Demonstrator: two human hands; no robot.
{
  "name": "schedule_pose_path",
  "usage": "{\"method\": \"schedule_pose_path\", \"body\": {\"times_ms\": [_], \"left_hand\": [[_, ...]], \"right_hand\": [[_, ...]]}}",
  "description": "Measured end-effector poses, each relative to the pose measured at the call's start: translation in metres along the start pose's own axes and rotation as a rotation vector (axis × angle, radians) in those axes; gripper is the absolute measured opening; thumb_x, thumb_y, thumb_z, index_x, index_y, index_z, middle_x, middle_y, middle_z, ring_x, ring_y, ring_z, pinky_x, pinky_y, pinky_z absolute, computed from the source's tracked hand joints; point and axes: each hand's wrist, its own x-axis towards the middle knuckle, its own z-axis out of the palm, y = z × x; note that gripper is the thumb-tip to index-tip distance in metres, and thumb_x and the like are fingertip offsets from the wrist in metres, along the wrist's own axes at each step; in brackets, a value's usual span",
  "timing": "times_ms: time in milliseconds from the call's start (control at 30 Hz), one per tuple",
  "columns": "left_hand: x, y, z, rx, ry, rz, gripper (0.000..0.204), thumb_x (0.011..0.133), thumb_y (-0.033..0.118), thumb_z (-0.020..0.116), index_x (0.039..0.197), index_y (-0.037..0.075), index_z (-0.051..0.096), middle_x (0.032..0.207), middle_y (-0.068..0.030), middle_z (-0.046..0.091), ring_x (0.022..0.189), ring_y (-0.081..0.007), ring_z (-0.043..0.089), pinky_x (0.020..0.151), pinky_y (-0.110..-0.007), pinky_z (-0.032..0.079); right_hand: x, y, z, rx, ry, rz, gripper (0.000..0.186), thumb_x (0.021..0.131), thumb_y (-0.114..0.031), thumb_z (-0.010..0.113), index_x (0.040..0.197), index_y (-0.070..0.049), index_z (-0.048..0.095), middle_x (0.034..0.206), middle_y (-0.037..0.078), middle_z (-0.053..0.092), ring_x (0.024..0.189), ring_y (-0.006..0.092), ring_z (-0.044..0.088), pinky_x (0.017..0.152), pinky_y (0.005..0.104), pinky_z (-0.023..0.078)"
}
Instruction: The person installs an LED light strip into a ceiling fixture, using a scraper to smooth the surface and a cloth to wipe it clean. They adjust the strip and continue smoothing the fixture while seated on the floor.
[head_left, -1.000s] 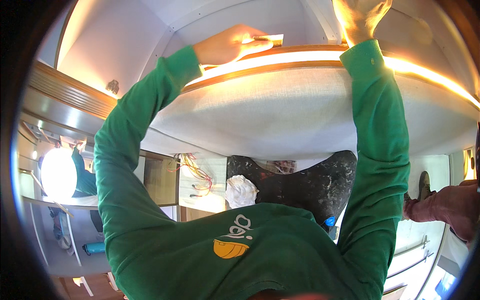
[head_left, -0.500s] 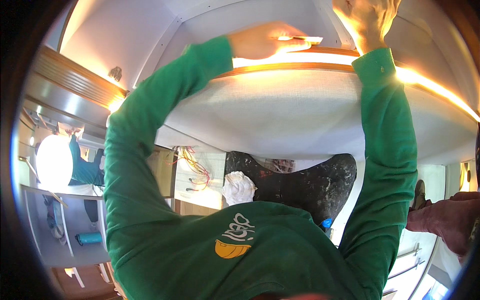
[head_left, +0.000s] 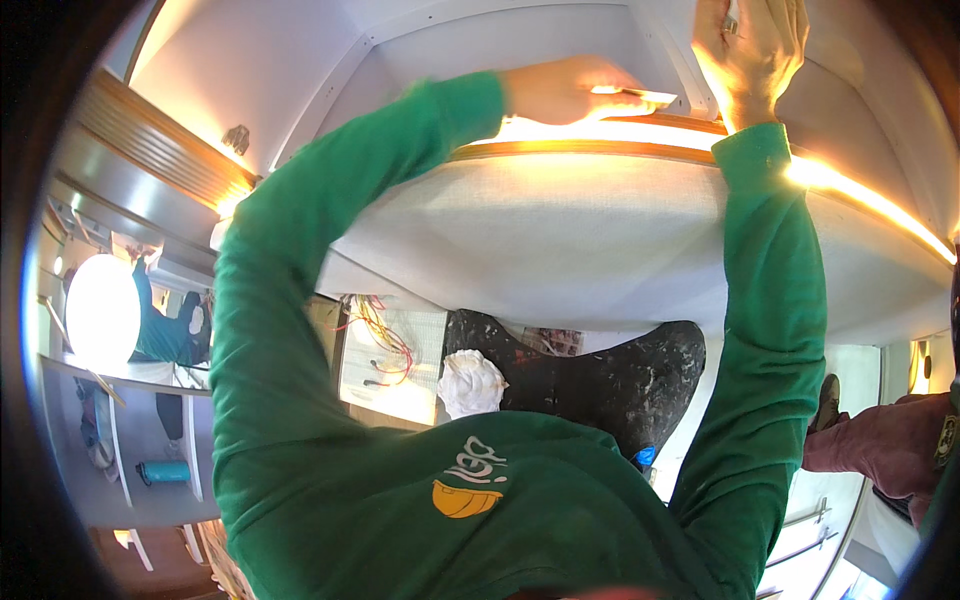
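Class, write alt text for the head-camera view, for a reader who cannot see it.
A person in green sleeves reaches both hands up to a lit wooden trim strip along a white panel. The left hand presses a thin flat tool against the strip; the right hand rests above it. Another person's dark red sleeve shows at lower right.

One head-worn fisheye view sits close above the person's green-sleeved chest, which fills the lower frame. Both forearms rise from the bottom edge to the top, where a lit wooden ledge (head_left: 600, 150) curves across the upper centre.
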Motion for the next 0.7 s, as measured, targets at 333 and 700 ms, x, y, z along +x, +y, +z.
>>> {"method": "schedule_pose_path", "body": {"times_ms": [333, 700], "left_hand": [[-0.133, -0.035, -0.059, 0.102, 0.054, -0.190, 0.051, 0.108, 0.039, 0.052, 0.139, -0.001, 0.060, 0.139, -0.0181, 0.065, 0.124, -0.0236, 0.061, 0.109, -0.036, 0.044], [-0.079, -0.008, -0.027, 0.041, 0.134, -0.053, 0.056, 0.106, 0.050, 0.053, 0.137, 0.004, 0.063, 0.117, -0.0138, 0.072, 0.109, -0.0213, 0.064, 0.099, -0.034, 0.048]], "right_hand": [[0.000, 0.013, 0.004, -0.059, -0.006, -0.045, 0.020, 0.090, 0.005, 0.050, 0.088, -0.005, 0.068, 0.126, 0.014, 0.073, 0.137, 0.0340, 0.057, 0.112, 0.0478, 0.045], [0.005, -0.008, -0.006, -0.101, -0.184, -0.089, 0.024, 0.076, 0.013, 0.050, 0.089, -0.004, 0.063, 0.133, 0.015, 0.067, 0.139, 0.0368, 0.053, 0.115, 0.0517, 0.042]]}}
